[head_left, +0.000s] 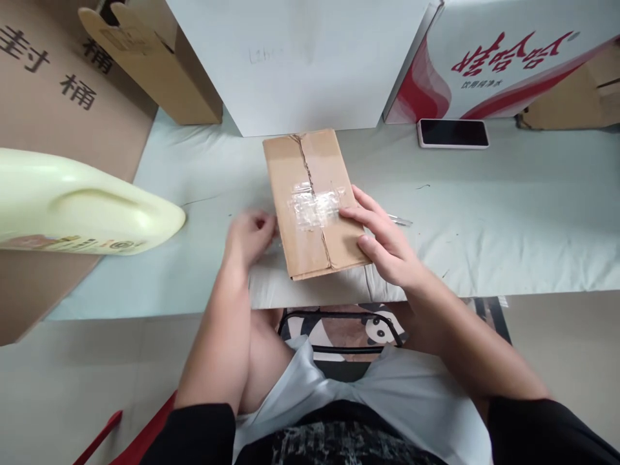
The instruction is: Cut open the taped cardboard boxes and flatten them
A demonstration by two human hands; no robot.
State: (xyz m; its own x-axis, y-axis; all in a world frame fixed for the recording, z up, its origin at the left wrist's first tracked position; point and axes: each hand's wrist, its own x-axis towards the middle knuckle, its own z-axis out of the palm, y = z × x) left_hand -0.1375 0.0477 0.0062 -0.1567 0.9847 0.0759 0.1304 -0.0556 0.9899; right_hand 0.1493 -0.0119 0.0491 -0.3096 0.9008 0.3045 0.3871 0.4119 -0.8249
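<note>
A small brown cardboard box (pixel 285 168) lies on the pale green cloth of the table, with clear, shiny tape (pixel 310 210) across the middle of its top seam. My right hand (pixel 382 242) rests on the box's right side, its fingers apart, with fingertips on the top and edge. Beside the box's left edge is my left hand (pixel 250 236), curled and slightly blurred; what its fingers pinch, if anything, is too small to name. A thin clear pen-like item (pixel 400 220) lies just right of my right hand.
A phone (pixel 453 134) lies at the back right, before a red and white carton (pixel 484 71). A large white box (pixel 305 64) stands behind the small box. A pale yellow-green bottle (pixel 92 200) and brown cartons (pixel 194 84) occupy the left. The table's front edge is near my lap.
</note>
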